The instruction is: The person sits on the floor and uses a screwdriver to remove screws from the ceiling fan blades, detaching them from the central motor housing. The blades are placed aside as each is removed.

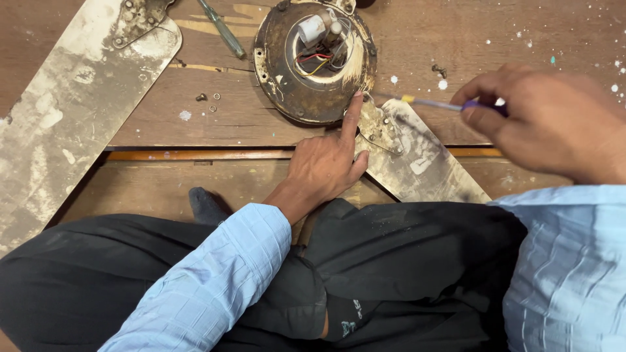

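While left fingers [353, 116] press fan motor [315, 62] rim, screwdriver [435, 103] in right hand [551, 120].

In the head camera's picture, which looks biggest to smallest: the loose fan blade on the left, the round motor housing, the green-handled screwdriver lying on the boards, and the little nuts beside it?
1. loose fan blade, largest though cut off by the frame
2. round motor housing
3. green-handled screwdriver
4. little nuts

All lie on the wooden boards at a similar distance, so the order looks reliable.

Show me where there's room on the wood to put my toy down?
Bare wood lies between the loose fan blade and the round motor housing, apart from small screws. It's crowded where the left hand, right hand and screwdriver meet.
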